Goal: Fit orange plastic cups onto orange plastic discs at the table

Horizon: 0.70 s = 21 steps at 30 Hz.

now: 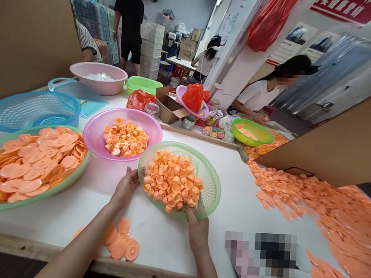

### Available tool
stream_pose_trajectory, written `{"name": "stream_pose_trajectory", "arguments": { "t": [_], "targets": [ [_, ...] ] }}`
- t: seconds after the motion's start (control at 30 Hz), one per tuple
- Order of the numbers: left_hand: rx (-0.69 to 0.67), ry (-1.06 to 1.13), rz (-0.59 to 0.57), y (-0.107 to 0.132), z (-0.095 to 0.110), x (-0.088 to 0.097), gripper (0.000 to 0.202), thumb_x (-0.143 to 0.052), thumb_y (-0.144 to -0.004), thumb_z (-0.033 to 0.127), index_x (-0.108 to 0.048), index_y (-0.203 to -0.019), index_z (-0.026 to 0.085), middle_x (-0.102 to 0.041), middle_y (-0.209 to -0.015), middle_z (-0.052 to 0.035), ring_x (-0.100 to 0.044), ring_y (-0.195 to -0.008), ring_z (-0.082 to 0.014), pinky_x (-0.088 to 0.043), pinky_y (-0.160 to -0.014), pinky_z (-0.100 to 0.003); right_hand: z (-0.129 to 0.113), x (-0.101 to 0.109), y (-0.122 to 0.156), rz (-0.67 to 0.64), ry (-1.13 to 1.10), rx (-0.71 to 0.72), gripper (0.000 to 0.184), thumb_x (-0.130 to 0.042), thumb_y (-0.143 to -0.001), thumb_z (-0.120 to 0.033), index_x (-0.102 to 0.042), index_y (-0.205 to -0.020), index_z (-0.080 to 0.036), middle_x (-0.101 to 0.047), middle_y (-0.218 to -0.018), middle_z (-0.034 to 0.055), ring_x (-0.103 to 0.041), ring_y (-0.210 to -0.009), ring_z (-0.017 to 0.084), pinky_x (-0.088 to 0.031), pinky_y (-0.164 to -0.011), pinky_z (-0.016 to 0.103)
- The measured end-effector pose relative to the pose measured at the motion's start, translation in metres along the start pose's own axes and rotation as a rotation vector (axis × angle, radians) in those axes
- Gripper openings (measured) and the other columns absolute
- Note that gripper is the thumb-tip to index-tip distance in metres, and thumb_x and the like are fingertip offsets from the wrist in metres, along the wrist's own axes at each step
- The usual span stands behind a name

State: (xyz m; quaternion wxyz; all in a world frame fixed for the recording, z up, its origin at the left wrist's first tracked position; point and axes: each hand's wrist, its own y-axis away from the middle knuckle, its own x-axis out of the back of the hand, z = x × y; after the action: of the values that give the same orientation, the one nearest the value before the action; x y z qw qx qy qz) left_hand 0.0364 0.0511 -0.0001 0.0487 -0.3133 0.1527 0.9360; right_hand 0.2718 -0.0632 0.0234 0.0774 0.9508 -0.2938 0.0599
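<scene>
**While you've got the green mesh basket between your hands, orange plastic is taking over the whole table**

Okay, so your left hand is open, palm up, with its fingers against the basket's left rim. Your right hand is curled over the near rim, gripping it. The basket sits on the white table right in front of you, heaped with small orange plastic cups.

Just left of it you've got a pink bowl holding a smaller pile of the same cups. Further left, a big pale green basket is loaded with flat orange discs, and a few loose discs lie by your left forearm. Off to your right, a huge spread of orange discs runs across the table. Behind all that are a blue basket, a pink basin and a cardboard box. Across the table, a co-worker in a white shirt sits beside a green bowl.
</scene>
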Motion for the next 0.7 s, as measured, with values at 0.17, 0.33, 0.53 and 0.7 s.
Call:
{"name": "stream_pose_trajectory", "arguments": {
  "t": [0.17, 0.33, 0.53, 0.7],
  "targets": [
    [0.005, -0.001, 0.033, 0.006, -0.001, 0.013, 0.070, -0.044, -0.085, 0.070, -0.069, -0.112, 0.011, -0.071, -0.113, -0.0159, -0.061, -0.116, -0.0289, -0.045, -0.104, -0.042, 0.006, 0.004, 0.006, -0.046, 0.027, 0.003, 0.039, -0.066, -0.070, -0.036, -0.075, -0.101, -0.013, -0.075, -0.103, 0.0095, -0.066, -0.100, 0.029, -0.052, -0.085, 0.035],
    [0.003, 0.023, 0.079, 0.010, -0.004, 0.018, 0.067, -0.042, -0.087, 0.068, -0.068, -0.112, 0.012, -0.070, -0.115, -0.0153, -0.062, -0.116, -0.0282, -0.047, -0.103, -0.041, 0.008, 0.001, -0.006, -0.046, 0.063, 0.035, 0.035, -0.065, -0.070, -0.035, -0.076, -0.096, -0.014, -0.076, -0.098, 0.0084, -0.067, -0.096, 0.029, -0.052, -0.082, 0.034],
    [-0.049, 0.033, 0.025, 0.009, -0.007, 0.008, 0.067, -0.043, -0.087, 0.068, -0.064, -0.121, 0.015, -0.060, -0.134, -0.0141, -0.052, -0.128, -0.0271, -0.036, -0.113, -0.043, 0.008, -0.007, -0.030, 0.011, 0.075, 0.079, 0.036, -0.064, -0.071, -0.035, -0.075, -0.096, -0.012, -0.076, -0.095, 0.0088, -0.067, -0.095, 0.028, -0.052, -0.081, 0.033],
    [-0.070, -0.023, 0.039, -0.006, -0.020, -0.015, 0.059, -0.051, -0.085, 0.064, -0.064, -0.121, 0.019, -0.064, -0.129, -0.0108, -0.055, -0.126, -0.0270, -0.041, -0.108, -0.042, 0.006, -0.002, -0.050, 0.060, 0.067, 0.124, 0.041, -0.067, -0.071, -0.039, -0.074, -0.101, -0.012, -0.075, -0.102, 0.0106, -0.066, -0.099, 0.029, -0.052, -0.084, 0.035]
  ]
}}
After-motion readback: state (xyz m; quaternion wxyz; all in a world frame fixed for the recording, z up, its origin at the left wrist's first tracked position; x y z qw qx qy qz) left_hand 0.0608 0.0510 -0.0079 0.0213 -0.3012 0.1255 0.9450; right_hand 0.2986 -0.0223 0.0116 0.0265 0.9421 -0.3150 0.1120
